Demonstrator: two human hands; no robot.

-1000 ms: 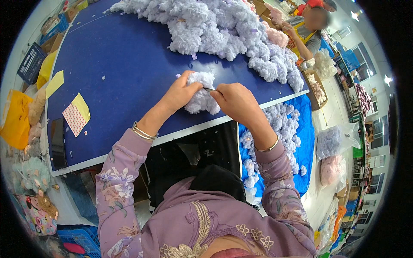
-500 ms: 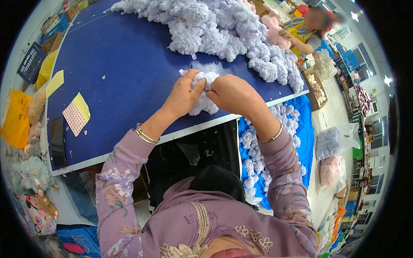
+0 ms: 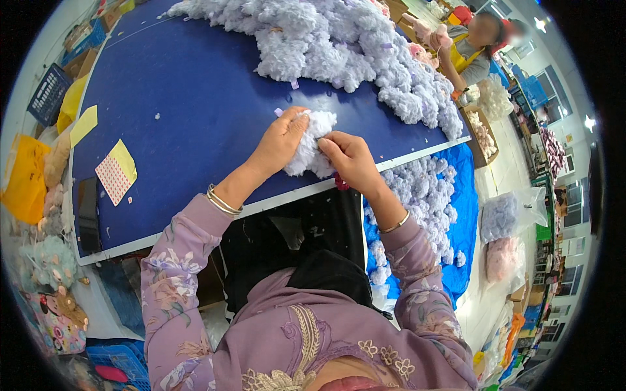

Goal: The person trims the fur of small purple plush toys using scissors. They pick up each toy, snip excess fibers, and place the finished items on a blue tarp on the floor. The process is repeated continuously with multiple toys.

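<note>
A pale lavender fluffy plush piece (image 3: 314, 148) is held just above the near edge of the blue table (image 3: 189, 124). Its left side is gripped by my left hand (image 3: 282, 140), thumb on top, with a small purple ribbon tab (image 3: 278, 112) sticking out past the fingers. My right hand (image 3: 350, 156) pinches the fur at the right side between thumb and curled fingers. Whether something small sits in that pinch is hidden. Just under the right hand shows a small dark red item (image 3: 341, 182), too little of it to name.
A large heap of similar plush pieces (image 3: 313, 45) covers the table's far side. More lie on a blue sheet (image 3: 462, 195) to the right. A sticker sheet (image 3: 116, 179) and a dark phone (image 3: 88, 215) lie at left. Across the table, a co-worker (image 3: 466, 55) holds pink plush.
My right hand has shifted slightly right and down and turned, showing more of the plush piece. The dark red item has come into sight. The co-worker's hands have raised pink plush.
</note>
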